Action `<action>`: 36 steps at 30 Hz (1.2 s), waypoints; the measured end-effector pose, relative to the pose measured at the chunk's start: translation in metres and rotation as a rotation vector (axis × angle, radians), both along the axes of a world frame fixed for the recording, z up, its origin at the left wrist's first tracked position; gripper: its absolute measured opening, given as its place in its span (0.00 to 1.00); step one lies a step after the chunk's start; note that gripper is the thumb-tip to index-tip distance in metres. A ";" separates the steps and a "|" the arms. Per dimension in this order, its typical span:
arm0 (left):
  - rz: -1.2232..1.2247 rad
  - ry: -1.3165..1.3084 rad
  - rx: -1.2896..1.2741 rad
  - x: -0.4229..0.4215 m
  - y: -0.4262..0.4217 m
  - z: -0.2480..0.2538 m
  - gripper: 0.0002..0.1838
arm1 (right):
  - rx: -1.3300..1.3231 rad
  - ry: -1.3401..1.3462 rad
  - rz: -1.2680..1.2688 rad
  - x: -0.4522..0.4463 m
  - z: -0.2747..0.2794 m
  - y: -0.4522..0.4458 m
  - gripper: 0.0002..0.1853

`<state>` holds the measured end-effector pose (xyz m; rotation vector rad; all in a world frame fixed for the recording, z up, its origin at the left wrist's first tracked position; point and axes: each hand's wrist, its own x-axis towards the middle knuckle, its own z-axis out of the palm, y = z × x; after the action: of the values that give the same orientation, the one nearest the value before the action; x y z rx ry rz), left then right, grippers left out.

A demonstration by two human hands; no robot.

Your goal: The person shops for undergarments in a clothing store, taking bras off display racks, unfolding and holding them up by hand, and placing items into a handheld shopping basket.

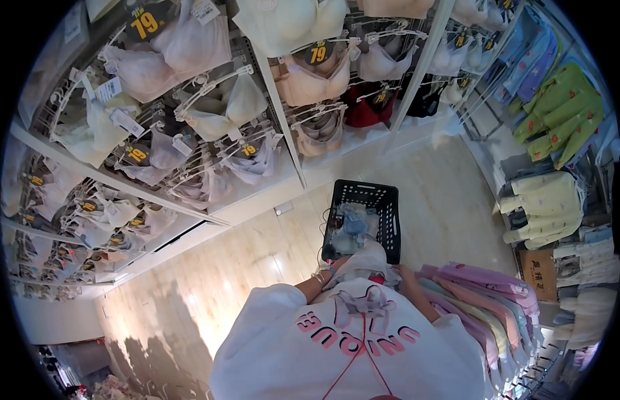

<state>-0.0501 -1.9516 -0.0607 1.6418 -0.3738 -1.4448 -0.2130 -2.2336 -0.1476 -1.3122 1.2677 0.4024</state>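
My left hand [331, 270], with a bracelet at the wrist, is at the left side of a bundle of pale, thin garments [364, 261] in front of my chest. My right hand [407, 275] is at the right side of the same bundle. Both hands look closed on the cloth, though folds hide most of the fingers. A small red patch shows in the bundle. Just beyond it, a black plastic basket [394, 227] with perforated walls stands on the floor, holding light-blue and clear-wrapped items [353, 223].
Display shelves with hanging bras [313, 80] and price tags line the left and far side. Pajama sets [556, 113] hang along the right. A rack of pastel clothes [486, 293] stands close by my right arm, near a brown cardboard box [538, 275]. The floor [256, 257] is pale wood.
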 end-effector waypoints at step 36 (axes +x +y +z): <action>0.679 0.735 -0.403 0.014 0.000 -0.018 0.22 | -0.943 -0.270 0.613 0.251 0.141 0.006 0.10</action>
<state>-0.0356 -1.9518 -0.0791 0.7159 0.2813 -1.2222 0.0384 -2.2281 -0.0065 -2.4796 0.7964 0.0053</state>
